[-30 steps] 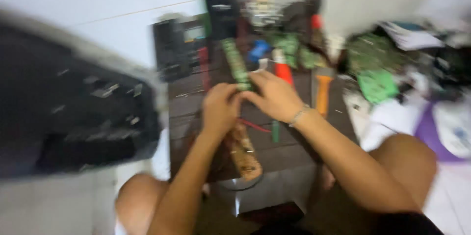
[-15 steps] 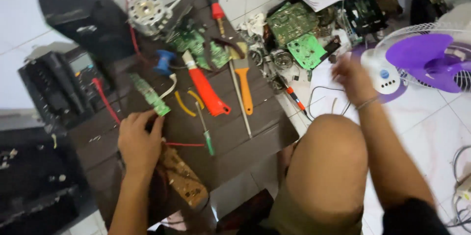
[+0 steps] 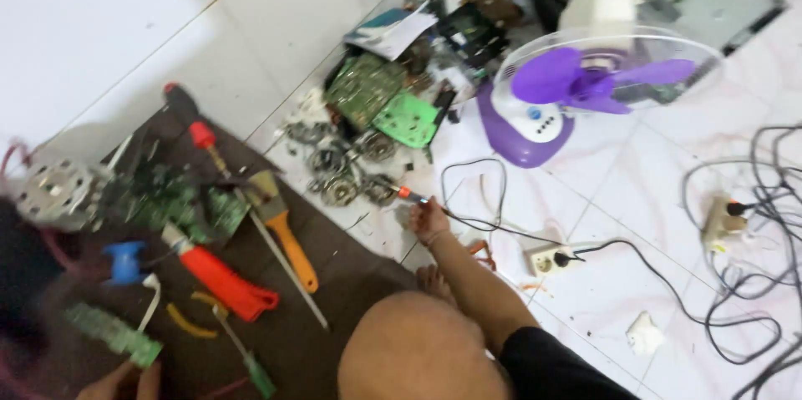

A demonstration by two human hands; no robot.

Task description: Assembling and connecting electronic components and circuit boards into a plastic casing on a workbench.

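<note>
- While the right hand [image 3: 428, 220] reaches over the white floor tiles [image 3: 635, 191], its fingers pinch a thin orange-handled soldering iron [image 3: 412, 195].
- Left hand [image 3: 125, 381] grips a small green circuit board [image 3: 113, 335].

The soldering iron [image 3: 409, 194] is a slim tool with an orange grip and a dark tip end, lying low over the white tiled floor and pointing left towards the round metal parts. The right hand [image 3: 428, 220] grips its rear end, where a thin black cord leaves. The small green circuit board [image 3: 111, 333], long and narrow, lies tilted on the dark brown worktop with its near end touching the left hand [image 3: 125, 382].
</note>
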